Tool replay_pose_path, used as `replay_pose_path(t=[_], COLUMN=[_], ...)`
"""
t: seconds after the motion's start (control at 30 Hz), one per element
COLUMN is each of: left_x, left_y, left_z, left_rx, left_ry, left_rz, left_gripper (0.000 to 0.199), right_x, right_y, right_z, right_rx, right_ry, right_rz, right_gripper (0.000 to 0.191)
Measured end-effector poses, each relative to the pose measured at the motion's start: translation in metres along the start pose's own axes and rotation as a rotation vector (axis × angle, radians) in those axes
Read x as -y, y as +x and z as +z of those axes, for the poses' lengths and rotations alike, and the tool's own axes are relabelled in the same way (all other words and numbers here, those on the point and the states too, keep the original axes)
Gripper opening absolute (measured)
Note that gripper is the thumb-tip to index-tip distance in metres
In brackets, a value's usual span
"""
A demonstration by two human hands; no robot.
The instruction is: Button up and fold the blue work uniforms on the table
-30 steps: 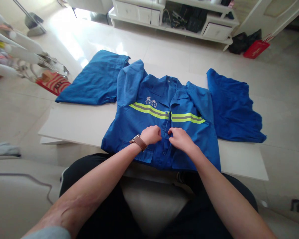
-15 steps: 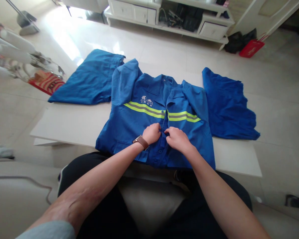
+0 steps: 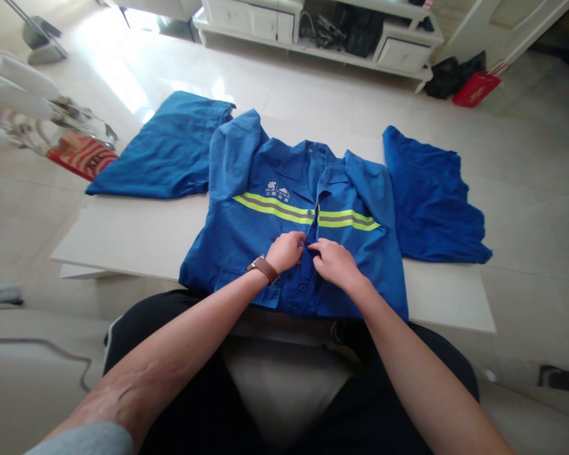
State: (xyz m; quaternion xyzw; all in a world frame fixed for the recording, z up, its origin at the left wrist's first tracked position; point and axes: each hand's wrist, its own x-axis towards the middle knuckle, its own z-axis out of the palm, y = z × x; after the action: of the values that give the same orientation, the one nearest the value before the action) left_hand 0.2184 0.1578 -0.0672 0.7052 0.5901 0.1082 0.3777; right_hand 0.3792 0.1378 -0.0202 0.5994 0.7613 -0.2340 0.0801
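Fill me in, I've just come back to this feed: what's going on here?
A person is working at the front of a blue work jacket, which lies front up on a white table with its collar pointing away. The left hand pinches cloth beside the front opening, below the reflective stripe. The right hand has its fingertips at the same opening; its grip is unclear. A button shows below the hands. More blue cloth lies on both sides of the jacket.

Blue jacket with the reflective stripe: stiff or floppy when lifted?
Likely floppy: the jacket shows soft creases at its sleeves. It may gape, as the collar lies open. Unlikely to roll, being spread out on the white table.
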Motion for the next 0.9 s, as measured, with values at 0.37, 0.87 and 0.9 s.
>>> replay_pose_path(t=[0.37, 0.87, 0.9], left_x=[0.004, 0.022, 0.024], left_y=[0.003, 0.02, 0.022], left_z=[0.001, 0.026, 0.029], left_rx=[-0.021, -0.011, -0.016], left_ry=[-0.231, -0.608, -0.641], left_rz=[-0.03, -0.177, -0.183], left_gripper=[0.023, 0.01, 0.009], right_x=[0.001, 0.003, 0.003], right_y=[0.004, 0.008, 0.007], right_z=[0.002, 0.005, 0.005], right_rx=[-0.025, -0.044, -0.049], right_ry=[-0.048, -0.056, -0.053], right_rz=[-0.035, -0.047, -0.048], right_gripper=[0.044, 0.034, 0.034])
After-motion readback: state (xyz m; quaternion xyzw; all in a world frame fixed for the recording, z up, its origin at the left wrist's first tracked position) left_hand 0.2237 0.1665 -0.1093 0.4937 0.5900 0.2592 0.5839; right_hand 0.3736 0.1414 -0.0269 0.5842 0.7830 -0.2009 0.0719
